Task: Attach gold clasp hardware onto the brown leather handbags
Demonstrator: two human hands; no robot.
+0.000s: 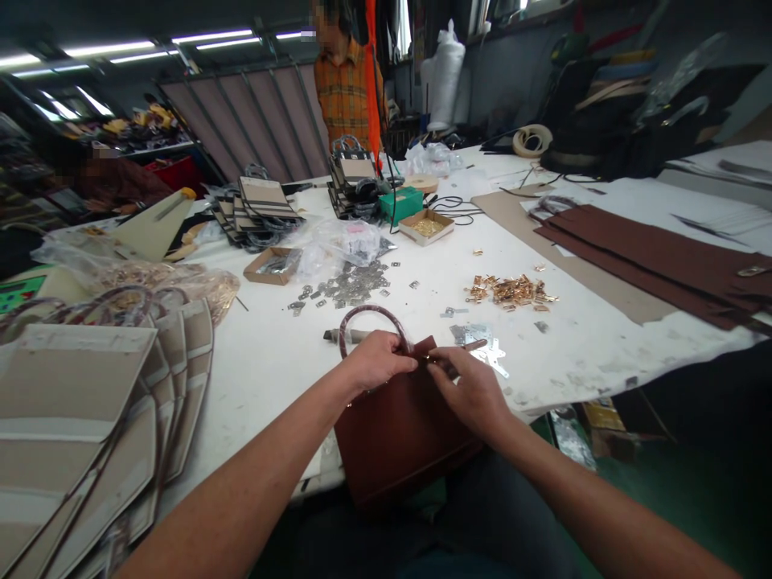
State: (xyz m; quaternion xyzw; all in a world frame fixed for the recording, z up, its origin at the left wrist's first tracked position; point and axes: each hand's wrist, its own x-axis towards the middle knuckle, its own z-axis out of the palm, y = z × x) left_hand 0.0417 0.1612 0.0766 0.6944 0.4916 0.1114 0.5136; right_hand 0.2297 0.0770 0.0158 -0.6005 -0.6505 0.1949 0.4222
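A brown leather bag panel [404, 434] leans over the table's front edge. Its round plastic-wrapped handle [345, 322] stands up at the top. My left hand [381, 362] is closed on the panel's upper edge beside the handle's right end. At the top right corner, my right hand [467, 386] pinches a small gold fitting [428, 359] between thumb and fingers. A narrow brown strap [474, 345] sticks out behind the right fingers. Both sets of fingertips are close together, and they partly hide the fitting.
Gold fittings [512, 293] and grey metal plates [355, 284] lie scattered on the white table [259, 362]. Beige panels [72, 386] are stacked at left, brown leather pieces [651, 257] at right. Silver plates [482, 338] lie beyond my right hand. A person [346, 88] stands across the table.
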